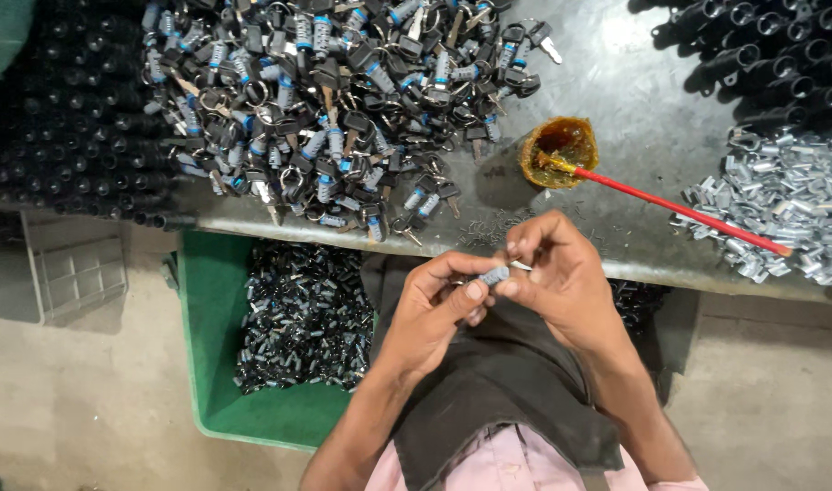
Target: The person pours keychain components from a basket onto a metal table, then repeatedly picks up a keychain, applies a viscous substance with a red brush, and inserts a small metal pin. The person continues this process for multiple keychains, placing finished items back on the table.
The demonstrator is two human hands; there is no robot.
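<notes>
**Small metal cylinder pinched between both hands**

We see the left hand (434, 305) and right hand (552, 277) meeting over the lap, fingertips closed narrowly on a small silvery cylinder (493, 274). Its long axis runs roughly from hand to hand, and both hands touch it. Beyond the grip, on the grey bench (616, 109), sit a grease cup (559, 150) with a red brush (680, 211) and a heap of keys (334, 109). Most of the cylinder is hidden by fingers.
</notes>
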